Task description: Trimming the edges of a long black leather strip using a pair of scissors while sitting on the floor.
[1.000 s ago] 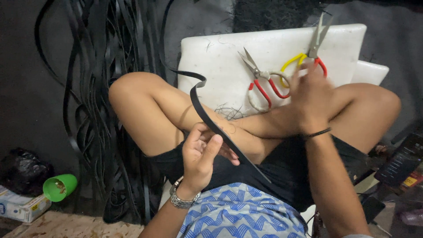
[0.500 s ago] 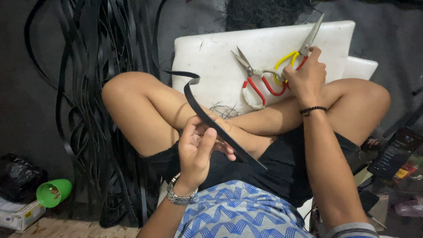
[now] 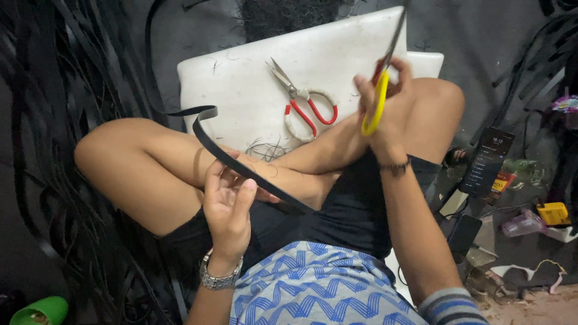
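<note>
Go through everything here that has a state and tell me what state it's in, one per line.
Left hand: closed around the black strip.
Black strip: held, curling up over the knee.
Right hand: gripping the yellow-handled scissors.
Yellow-handled scissors: lifted off the board, blades pointing up.
Red-handled scissors: lying on the white board, blades slightly open.
Phone: screen lit.

We hold a strip (image 3: 241,165) across our lap, left; scissors (image 3: 304,102) lie on the board (image 3: 241,78) ahead; phone (image 3: 486,162) right.

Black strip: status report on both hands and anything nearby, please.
Left hand grips black strip across the lap. Right hand holds yellow-handled scissors raised. Red-handled scissors lie on white board.
</note>
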